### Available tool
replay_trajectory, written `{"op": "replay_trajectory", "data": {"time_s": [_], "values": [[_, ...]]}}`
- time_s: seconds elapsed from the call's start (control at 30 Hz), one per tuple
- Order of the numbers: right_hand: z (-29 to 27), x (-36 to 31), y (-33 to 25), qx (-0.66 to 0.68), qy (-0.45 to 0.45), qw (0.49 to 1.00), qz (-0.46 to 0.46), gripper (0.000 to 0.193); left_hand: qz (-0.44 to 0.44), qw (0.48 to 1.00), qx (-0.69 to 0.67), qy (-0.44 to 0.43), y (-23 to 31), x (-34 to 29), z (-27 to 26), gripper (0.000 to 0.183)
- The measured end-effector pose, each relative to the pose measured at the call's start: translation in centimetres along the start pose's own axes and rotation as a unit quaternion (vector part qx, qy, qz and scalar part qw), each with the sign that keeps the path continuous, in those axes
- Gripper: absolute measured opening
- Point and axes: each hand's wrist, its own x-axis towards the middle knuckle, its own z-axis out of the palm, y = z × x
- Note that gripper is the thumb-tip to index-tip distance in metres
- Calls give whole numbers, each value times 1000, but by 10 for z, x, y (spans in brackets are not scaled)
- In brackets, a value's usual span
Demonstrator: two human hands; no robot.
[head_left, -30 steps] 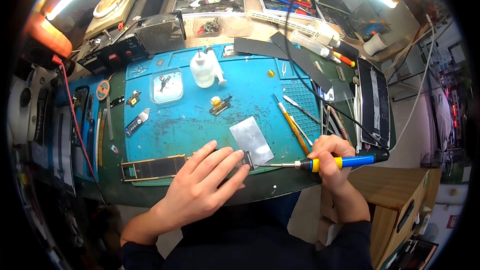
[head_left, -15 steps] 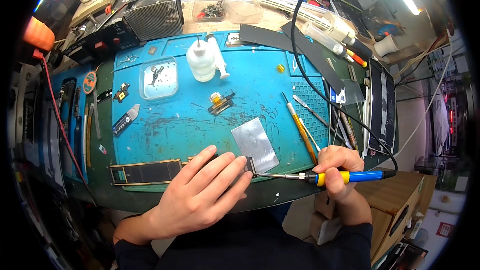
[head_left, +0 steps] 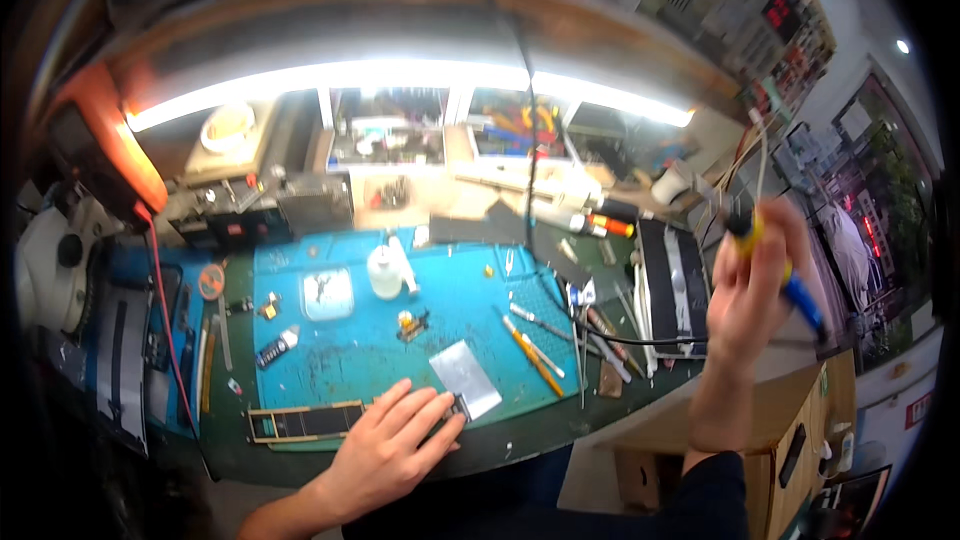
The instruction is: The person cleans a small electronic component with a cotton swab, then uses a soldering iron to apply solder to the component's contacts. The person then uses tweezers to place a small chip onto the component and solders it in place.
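My left hand (head_left: 400,437) is palm down over a long, narrow dark panel with tan edges (head_left: 305,424) along the mat's near edge. Its fingers lie across the panel's right end and the thumb is mostly tucked beneath, holding it against the mat. Just beyond the fingertips a thin silvery sheet (head_left: 466,380) lies flat. Raised high at the right, off the bench, my right hand (head_left: 755,285) is closed round a blue and yellow soldering iron (head_left: 800,302). The iron is tilted and smeared by motion, and its tip cannot be made out.
On the blue mat (head_left: 340,360) are a squeeze bottle (head_left: 385,272), a clear tray (head_left: 327,294), a utility blade (head_left: 277,347) and a small amber-and-black part (head_left: 412,326). Pencil-like tools (head_left: 528,351) lie at the right. A black cable (head_left: 529,140) hangs across the bench. An orange meter (head_left: 120,140) stands left.
My right hand has lifted the soldering iron up and to the right, away from the panel. My left hand stays on the panel. The view has tilted up, showing the lamp and shelf.
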Motion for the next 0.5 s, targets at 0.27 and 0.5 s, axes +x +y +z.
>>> {"op": "replay_trajectory", "data": {"time_s": [0.27,0.5], "values": [[57,174,8,-313,-176,866,-349,20,10,1000,7,9,2,-5,2,37],[63,214,5,-441,-335,758,-343,25,20,1000,9,18,2,-9,5,35]]}}
